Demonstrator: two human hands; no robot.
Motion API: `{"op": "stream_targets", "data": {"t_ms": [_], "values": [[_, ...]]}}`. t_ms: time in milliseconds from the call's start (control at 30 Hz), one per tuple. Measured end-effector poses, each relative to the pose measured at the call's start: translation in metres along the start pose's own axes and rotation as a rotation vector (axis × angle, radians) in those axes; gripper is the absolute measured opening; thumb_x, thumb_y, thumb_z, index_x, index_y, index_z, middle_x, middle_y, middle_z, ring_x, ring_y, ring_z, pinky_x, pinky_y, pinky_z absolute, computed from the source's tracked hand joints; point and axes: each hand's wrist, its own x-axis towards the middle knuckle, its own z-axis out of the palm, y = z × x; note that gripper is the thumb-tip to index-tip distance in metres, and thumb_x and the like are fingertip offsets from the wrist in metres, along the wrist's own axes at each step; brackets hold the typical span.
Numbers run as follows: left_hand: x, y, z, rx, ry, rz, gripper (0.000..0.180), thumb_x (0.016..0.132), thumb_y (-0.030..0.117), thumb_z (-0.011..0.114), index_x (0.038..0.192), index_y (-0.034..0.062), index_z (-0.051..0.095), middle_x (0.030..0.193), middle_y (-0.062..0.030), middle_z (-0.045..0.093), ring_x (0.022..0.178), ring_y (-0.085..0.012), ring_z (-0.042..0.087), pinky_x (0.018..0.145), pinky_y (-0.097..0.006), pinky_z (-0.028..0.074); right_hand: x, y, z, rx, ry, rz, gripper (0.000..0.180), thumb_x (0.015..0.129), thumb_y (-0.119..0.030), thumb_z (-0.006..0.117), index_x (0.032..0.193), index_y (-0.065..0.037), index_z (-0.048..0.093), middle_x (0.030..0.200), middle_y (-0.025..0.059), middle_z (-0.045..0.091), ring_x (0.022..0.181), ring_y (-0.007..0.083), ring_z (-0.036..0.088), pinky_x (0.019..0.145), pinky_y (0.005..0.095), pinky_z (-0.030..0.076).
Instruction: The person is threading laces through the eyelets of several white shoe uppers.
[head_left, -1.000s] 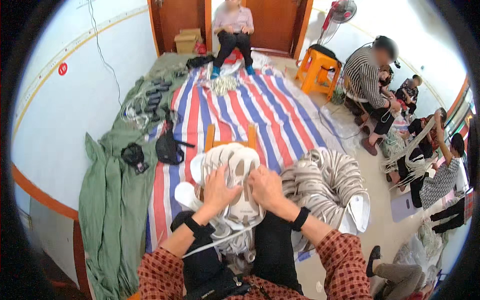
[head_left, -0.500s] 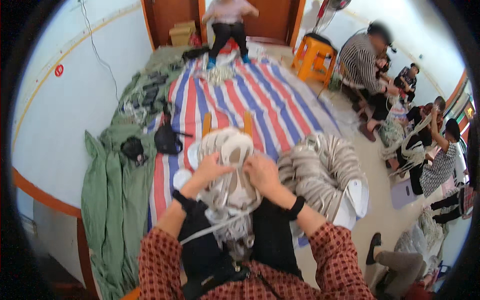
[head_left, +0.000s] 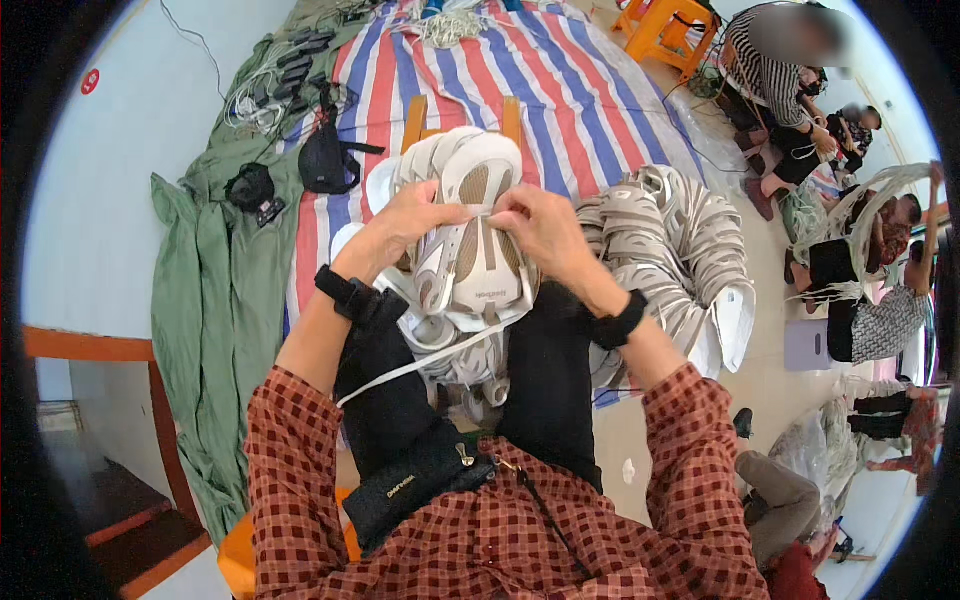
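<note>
A white and tan shoe upper [head_left: 493, 273] lies tongue-side up on a stack of similar uppers between my knees. My left hand [head_left: 408, 218] pinches at its left side near the middle, thumb laid across the upper. From the right, my right hand [head_left: 545, 232] meets it, thumb and forefinger closed together at the centre. Both hands seem to grip the upper's lacing edge; a bit of lace between the fingertips is too small to make out. A long white lace [head_left: 420, 368] runs from the upper's lower right across my left thigh.
Curved rows of stacked uppers [head_left: 665, 235] lie to my right. A striped sheet [head_left: 570, 130] covers the floor ahead. A green tarp [head_left: 225, 300], a black bag [head_left: 325, 160] and a black bundle [head_left: 255, 190] are on the left. Several people sit at the right near an orange stool [head_left: 665, 38].
My view has tilted downward, so the scene sits higher in the picture. Both hands have come closer together over the middle of the upper.
</note>
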Motion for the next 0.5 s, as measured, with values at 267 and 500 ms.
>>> {"op": "stream_targets", "data": {"t_ms": [267,500], "values": [[0.003,0.003,-0.005,-0.154,-0.128,-0.01,0.039,0.077,0.013,0.069,0.112,0.0021,0.055,0.1,-0.0046,0.063,0.086,-0.0116,0.061,0.078,-0.027,0.05,-0.007,0.004,0.003,-0.089,0.059,-0.123,0.008,0.077,-0.005,0.063,0.079,-0.001,0.056,0.074,0.015,0.058,0.071,0.0324,0.057,0.064,0.0388,0.043],[0.0,0.001,0.001,-0.186,-0.087,0.027,0.04,0.077,0.012,0.069,0.113,0.0029,0.055,0.102,-0.0045,0.063,0.088,-0.0119,0.06,0.081,-0.028,0.049,-0.011,0.002,0.014,0.059,0.204,-0.123,0.008,0.079,-0.003,0.061,0.08,0.001,0.054,0.074,0.0141,0.057,0.067,0.0285,0.056,0.061,0.0348,0.044]]}}
